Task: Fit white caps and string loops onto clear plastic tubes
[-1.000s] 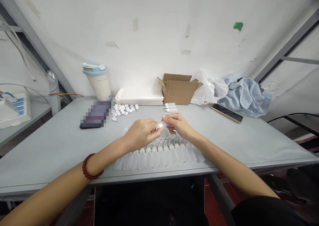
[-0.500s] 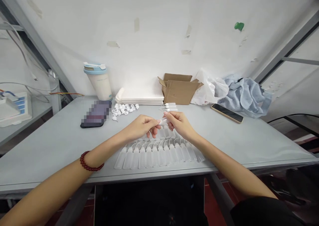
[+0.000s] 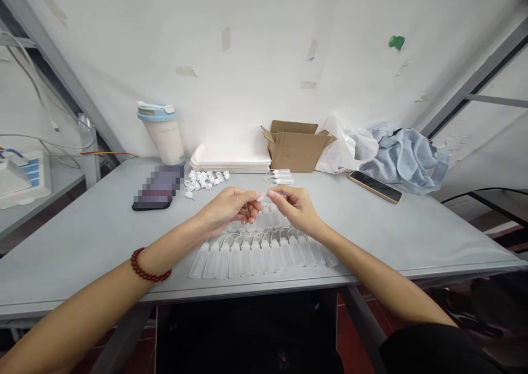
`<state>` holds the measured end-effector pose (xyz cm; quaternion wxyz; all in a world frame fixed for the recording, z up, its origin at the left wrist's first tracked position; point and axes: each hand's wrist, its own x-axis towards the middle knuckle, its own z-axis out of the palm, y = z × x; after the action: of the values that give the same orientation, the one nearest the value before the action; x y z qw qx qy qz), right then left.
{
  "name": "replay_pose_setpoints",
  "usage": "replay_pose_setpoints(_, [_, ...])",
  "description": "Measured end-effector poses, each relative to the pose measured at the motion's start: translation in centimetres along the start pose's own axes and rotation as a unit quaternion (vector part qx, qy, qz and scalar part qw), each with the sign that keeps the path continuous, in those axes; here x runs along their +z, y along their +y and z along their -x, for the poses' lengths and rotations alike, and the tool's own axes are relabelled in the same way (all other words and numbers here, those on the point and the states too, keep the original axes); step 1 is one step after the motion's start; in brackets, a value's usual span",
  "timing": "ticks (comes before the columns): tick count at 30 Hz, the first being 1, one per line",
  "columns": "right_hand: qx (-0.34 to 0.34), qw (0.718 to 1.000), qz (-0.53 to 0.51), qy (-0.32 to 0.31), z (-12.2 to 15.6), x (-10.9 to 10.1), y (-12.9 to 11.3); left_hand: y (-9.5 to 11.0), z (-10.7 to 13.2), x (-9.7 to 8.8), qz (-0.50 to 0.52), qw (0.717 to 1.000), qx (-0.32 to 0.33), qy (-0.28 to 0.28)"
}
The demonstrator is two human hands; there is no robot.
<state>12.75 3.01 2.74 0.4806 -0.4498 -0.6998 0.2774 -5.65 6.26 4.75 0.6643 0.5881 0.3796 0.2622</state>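
So, a small clear bottle [image 3: 267, 197] is held up just above the tabletop [image 3: 433, 225], pinched at one end by the left hand [image 3: 229, 209] and at the other by the right hand [image 3: 295, 206]. Both grips are closed narrow around it with the fingertips, and the two hands are nearly touching. Right underneath, a row of the same little bottles [image 3: 264, 250] is laid side by side near the front edge. A beaded bracelet [image 3: 144, 267] is worn on the left wrist. Further back, a pile of white caps [image 3: 205, 180] is scattered beside a dark flat item [image 3: 159, 187], and a few more bottles [image 3: 280, 177] are lying in front of an open cardboard box [image 3: 295, 146]. A tumbler with a blue lid [image 3: 161, 135] is stood by the wall, and a phone [image 3: 374, 187] is lying face up near a crumpled blue cloth [image 3: 406, 154].
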Motion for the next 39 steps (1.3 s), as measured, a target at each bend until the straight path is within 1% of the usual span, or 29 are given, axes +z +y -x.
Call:
replay_pose_setpoints(3, [0.033, 0.998, -0.044, -0.026, 0.0, -0.1, 0.0, 0.0, 0.0, 0.2, -0.028, 0.999, 0.025, 0.015])
replay_pose_setpoints(6, [0.062, 0.992, -0.103, -0.045, -0.1, -0.1, 0.1, -0.2, 0.1, 0.4, -0.091, 0.992, 0.081, 0.027])
replay_pose_setpoints(8, [0.084, 0.984, -0.146, -0.058, -0.3, -0.2, 0.1, -0.3, 0.3, 0.5, -0.153, 0.980, 0.124, 0.035])
replay_pose_setpoints(13, [0.155, 0.953, -0.235, -0.115, -0.8, -0.7, 0.1, -0.7, 0.6, 0.7, -0.288, 0.933, 0.208, 0.056])
replay_pose_setpoints(16, [0.199, 0.933, -0.256, -0.154, -1.0, -0.9, 0.5, -1.1, 0.5, 0.7, -0.358, 0.894, 0.260, 0.074])
replay_pose_setpoints(19, [0.214, 0.928, -0.260, -0.162, -1.2, -0.8, 1.1, -1.2, 0.0, 0.4, -0.420, 0.859, 0.280, 0.081])
replay_pose_setpoints(21, [0.204, 0.938, -0.242, -0.142, -1.3, -0.8, 1.3, -1.1, -0.4, -0.1, -0.443, 0.850, 0.274, 0.076])
replay_pose_setpoints(23, [0.195, 0.952, -0.212, -0.103, -1.6, -1.1, 1.4, -0.7, -0.8, -1.1, -0.452, 0.849, 0.261, 0.077])
replay_pose_setpoints(25, [0.188, 0.965, -0.175, -0.059, -2.0, -1.6, 1.7, -0.1, -1.2, -2.5, -0.468, 0.846, 0.236, 0.099])
replay_pose_setpoints(26, [0.183, 0.971, -0.150, -0.038, -2.2, -2.0, 1.9, 0.2, -1.4, -3.4, -0.485, 0.838, 0.221, 0.118])
replay_pose_setpoints(27, [0.173, 0.977, -0.119, -0.016, -2.5, -2.4, 2.2, 0.4, -1.5, -4.3, -0.509, 0.824, 0.206, 0.138])
replay_pose_setpoints(29, [0.151, 0.987, -0.038, 0.037, -2.9, -3.2, 3.1, 0.9, -1.7, -6.1, -0.576, 0.778, 0.175, 0.179])
replay_pose_setpoints(30, [0.140, 0.988, 0.003, 0.063, -3.1, -3.5, 3.6, 1.1, -1.7, -6.9, -0.608, 0.754, 0.152, 0.196])
replay_pose_setpoints(32, [0.132, 0.984, 0.072, 0.096, -3.4, -3.9, 4.7, 1.3, -1.8, -8.3, -0.655, 0.719, 0.092, 0.212])
replay_pose_setpoints(33, [0.131, 0.982, 0.097, 0.100, -3.5, -4.1, 5.2, 1.4, -1.9, -8.9, -0.671, 0.706, 0.064, 0.217])
replay_pose_setpoints(35, [0.130, 0.978, 0.136, 0.093, -3.7, -4.2, 5.8, 1.3, -2.1, -9.5, -0.689, 0.691, 0.019, 0.218])
replay_pose_setpoints(37, [0.127, 0.974, 0.169, 0.079, -3.9, -4.2, 6.2, 1.0, -2.3, -9.9, -0.695, 0.689, -0.010, 0.207])
replay_pose_setpoints(39, [0.130, 0.969, 0.203, 0.060, -4.0, -4.2, 6.3, 0.7, -2.6, -10.0, -0.699, 0.688, -0.021, 0.192])
